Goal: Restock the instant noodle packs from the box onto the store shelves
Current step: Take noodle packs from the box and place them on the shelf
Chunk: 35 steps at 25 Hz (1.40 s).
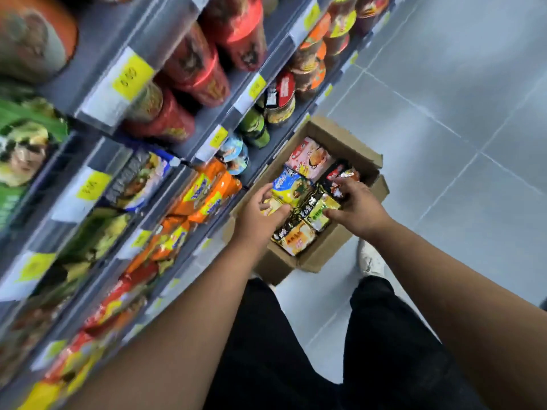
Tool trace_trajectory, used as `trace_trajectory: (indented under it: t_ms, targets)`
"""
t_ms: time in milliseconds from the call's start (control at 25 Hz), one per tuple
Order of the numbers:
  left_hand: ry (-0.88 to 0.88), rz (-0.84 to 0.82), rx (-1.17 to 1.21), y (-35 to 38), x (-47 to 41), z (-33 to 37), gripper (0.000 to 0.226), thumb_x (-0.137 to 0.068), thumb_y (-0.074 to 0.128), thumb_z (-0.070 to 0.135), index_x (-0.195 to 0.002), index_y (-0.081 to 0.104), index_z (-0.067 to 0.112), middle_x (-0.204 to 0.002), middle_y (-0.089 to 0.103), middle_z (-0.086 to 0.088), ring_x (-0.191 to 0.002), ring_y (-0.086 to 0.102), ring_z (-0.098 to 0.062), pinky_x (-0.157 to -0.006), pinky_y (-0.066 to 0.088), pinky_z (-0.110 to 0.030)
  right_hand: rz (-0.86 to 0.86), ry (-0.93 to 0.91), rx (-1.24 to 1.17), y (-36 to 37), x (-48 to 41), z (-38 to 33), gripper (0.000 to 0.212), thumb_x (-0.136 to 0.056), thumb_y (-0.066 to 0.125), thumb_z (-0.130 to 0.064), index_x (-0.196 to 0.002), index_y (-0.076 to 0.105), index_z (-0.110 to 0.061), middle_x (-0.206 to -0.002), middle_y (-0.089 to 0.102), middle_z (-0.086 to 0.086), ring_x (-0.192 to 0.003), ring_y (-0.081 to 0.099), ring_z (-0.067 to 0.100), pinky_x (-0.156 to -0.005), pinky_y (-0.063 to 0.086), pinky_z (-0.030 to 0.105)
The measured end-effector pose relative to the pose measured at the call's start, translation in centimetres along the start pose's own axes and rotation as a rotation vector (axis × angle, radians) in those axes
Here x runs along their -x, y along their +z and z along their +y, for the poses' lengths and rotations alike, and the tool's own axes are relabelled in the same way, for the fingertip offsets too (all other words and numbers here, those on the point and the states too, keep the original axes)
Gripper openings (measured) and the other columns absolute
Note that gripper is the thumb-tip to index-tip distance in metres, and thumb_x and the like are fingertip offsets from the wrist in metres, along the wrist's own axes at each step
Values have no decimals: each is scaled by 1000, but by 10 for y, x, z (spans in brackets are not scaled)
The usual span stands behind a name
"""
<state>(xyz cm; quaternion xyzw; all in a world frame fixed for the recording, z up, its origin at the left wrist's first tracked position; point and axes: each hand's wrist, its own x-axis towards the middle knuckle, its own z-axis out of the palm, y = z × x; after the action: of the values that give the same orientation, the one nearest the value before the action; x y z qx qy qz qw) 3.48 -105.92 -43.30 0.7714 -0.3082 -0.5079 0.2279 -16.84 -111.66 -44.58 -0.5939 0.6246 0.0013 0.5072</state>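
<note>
An open cardboard box (350,137) sits on the floor against the foot of the shelves, filled with instant noodle packs. A pink pack (310,156) lies at its far end, and black and gold packs (296,235) at its near end. My left hand (257,216) reaches into the box's left side, thumb and fingers closed around the edge of a yellow and blue pack (291,187). My right hand (356,205) rests on the right side with fingers spread: fingertips on a black and red pack (340,173), thumb at a green pack (321,211).
Grey store shelves (165,184) with yellow price tags run along the left. They hold orange noodle packs (207,192), red cup noodles (201,72) and green packs (97,232). Grey floor tiles (458,113) spread to the right. My white shoe (370,260) stands just behind the box.
</note>
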Motion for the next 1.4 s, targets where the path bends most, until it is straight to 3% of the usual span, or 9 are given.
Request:
trace_trajectory:
  t_ms: [120,280,440,560,880,960,1080,1280,1400]
  targets:
    - [-118,126,121,29,6,-9,46,-82,74,29,-125,58,26,-109,66,3,-101,64,-13,-78,46,-19,-155,-55,85,-15,-25,17,63,-78,76,-31,-135,49,-26,-119,59,4,-106,59,22,-95,48,38]
    - [-187,223,230,60,2,-37,30,-85,72,27,-113,62,30,-99,69,9,-100,65,-11,-91,51,-29,-233,-131,144,-16,-64,41,47,-81,75,-29,-125,58,-26,-101,60,-5,-91,59,16,-88,50,35]
    - [-247,339,314,88,-19,-91,47,-84,73,19,-126,54,29,-100,65,9,-82,62,6,-73,49,-12,-266,-138,132,15,-107,76,62,-78,78,-29,-132,48,-27,-101,62,-2,-96,64,23,-89,52,41]
    - [-314,372,343,109,-49,-145,56,-83,74,16,-134,51,23,-112,63,1,-85,60,5,-66,45,-4,-268,-149,184,48,-146,106,68,-78,78,-29,-137,44,-24,-104,63,0,-99,64,24,-90,51,42]
    - [-521,188,212,179,-167,-283,79,-80,77,30,-146,34,25,-149,40,-9,-129,46,-25,-96,41,-28,-307,-76,432,135,-275,213,81,-76,80,-33,-142,38,-17,-126,60,11,-116,56,29,-95,43,33]
    - [-589,186,116,189,-192,-308,87,-78,78,32,-149,28,25,-152,37,-8,-128,48,-27,-91,43,-28,-376,-26,510,153,-302,237,93,-72,82,-36,-146,31,-16,-134,54,15,-122,53,33,-100,43,36]
    - [-698,208,112,208,-223,-339,107,-75,81,32,-154,11,21,-155,32,-8,-132,45,-29,-97,44,-34,-466,43,650,183,-335,270,109,-69,83,-42,-152,15,-19,-147,40,21,-131,43,38,-106,40,42]
    - [-777,212,83,239,-246,-364,126,-73,82,36,-152,-14,23,-154,33,-12,-129,47,-31,-92,44,-34,-367,89,732,210,-353,287,122,-72,82,-40,-154,-7,-25,-151,22,31,-137,32,42,-109,34,44]
    - [-817,235,47,247,-254,-373,134,-66,86,39,-151,-17,28,-152,33,-15,-126,49,-34,-98,47,-43,-349,91,698,216,-357,288,126,-73,82,-33,-153,-14,-23,-151,30,25,-135,38,39,-106,36,43]
